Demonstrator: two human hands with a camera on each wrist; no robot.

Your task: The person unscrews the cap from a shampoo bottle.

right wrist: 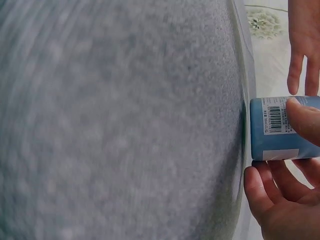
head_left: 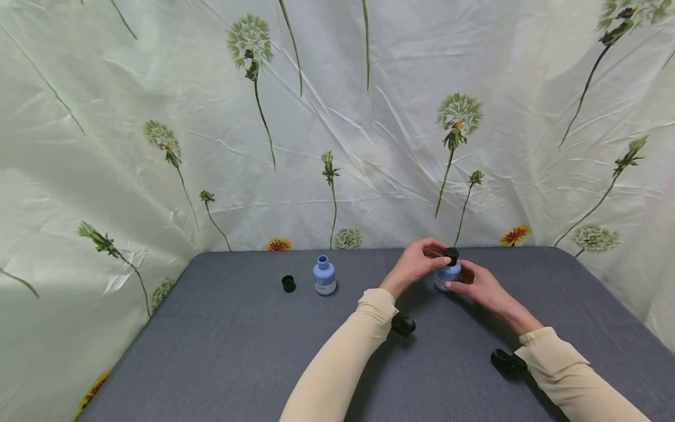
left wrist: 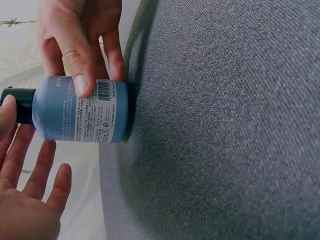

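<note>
Where the desk (head_left: 237, 340) extends to the left, a loose cap (head_left: 288, 285) lies just beside an uncapped bottle (head_left: 324, 279), upright with its neck bare; for this pair, parting appears complete. Farther right, the left hand (head_left: 415, 265) pinches a second cap (head_left: 451, 254) between thumb and fingers, other fingers extended. This cap sits at the neck of a second bottle (head_left: 447, 276), which is upright near the desk's far edge. Rightmost, the right hand (head_left: 485, 287) grips that bottle's body, thumb across the label side. Work on this pair seems unfinished; because fingers partly cover the cap, whether it is loosened or tight cannot be told.
</note>
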